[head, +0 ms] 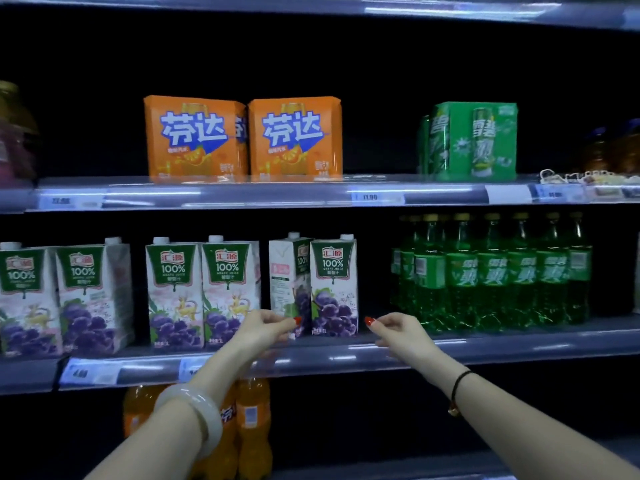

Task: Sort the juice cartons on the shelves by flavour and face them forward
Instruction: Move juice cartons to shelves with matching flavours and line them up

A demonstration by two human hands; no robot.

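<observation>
Left hand (266, 323) and right hand (391, 329) hover either side of one grape carton (334, 285).

1 wide-angle head camera faces the shelves (311, 195) straight on, from close in front.
</observation>
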